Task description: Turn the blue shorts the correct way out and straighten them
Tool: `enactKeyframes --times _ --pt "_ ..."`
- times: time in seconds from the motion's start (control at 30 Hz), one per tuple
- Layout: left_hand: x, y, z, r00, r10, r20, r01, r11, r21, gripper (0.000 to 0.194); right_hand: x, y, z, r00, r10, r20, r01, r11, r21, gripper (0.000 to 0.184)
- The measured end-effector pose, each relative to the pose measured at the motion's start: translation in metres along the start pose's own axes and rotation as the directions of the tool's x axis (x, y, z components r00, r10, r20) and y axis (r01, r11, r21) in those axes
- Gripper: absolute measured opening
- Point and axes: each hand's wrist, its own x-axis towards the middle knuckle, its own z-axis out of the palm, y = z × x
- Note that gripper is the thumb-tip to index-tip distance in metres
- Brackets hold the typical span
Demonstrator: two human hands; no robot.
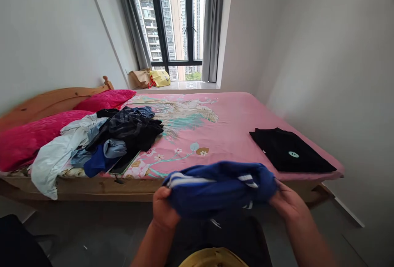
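I hold a bunched blue garment with white stripes (220, 187) in both hands, left hand (163, 209) and right hand (287, 203) gripping its ends, at the bed's (234, 123) six o'clock edge; folded black shirt (291, 150) at three o'clock.

The blue garment (220, 189) hid the fingertips of both hands. Far left of the hands, the clothes pile (101, 141) covered most of a flat device (124, 165). The picture's bottom edge cut off both forearms.
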Motion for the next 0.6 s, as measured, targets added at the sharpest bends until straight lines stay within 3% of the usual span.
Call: enactKeyframes --times 0.1,0.2,0.27,0.33,0.43,0.53,0.6 --pt "-0.001 0.018 0.006 0.988 0.139 0.067 -0.137 0.99 -0.036 0.033 -0.009 0.023 0.027 0.99 0.14 0.032 -0.143 0.984 0.109 0.022" --pt "0.001 0.019 0.016 0.986 0.157 0.06 -0.158 0.988 0.002 0.043 -0.024 0.044 0.046 0.989 0.147 0.022 -0.146 0.989 -0.014 0.025" --pt "0.005 0.012 0.022 0.991 0.115 0.066 -0.116 0.993 0.009 0.05 -0.037 0.052 0.056 0.993 0.107 0.052 -0.096 0.98 -0.177 0.031" --pt "0.011 0.0 0.029 0.994 0.069 0.081 -0.069 0.998 -0.013 0.055 -0.051 0.058 0.067 0.981 0.081 0.179 -0.018 0.944 -0.329 0.032" --pt "0.019 -0.02 0.043 0.994 0.008 0.11 0.001 0.997 -0.076 0.056 -0.071 0.076 0.089 0.904 0.124 0.409 0.125 0.838 -0.532 0.029" --pt "0.023 -0.031 0.058 0.994 -0.006 0.112 0.016 0.996 -0.091 0.056 -0.08 0.106 0.109 0.87 0.15 0.47 0.245 0.695 -0.676 0.037" --pt "0.022 -0.03 0.064 0.999 0.045 0.026 -0.045 0.999 -0.013 0.054 -0.079 0.122 0.113 0.867 0.152 0.474 0.29 0.619 -0.729 0.038"
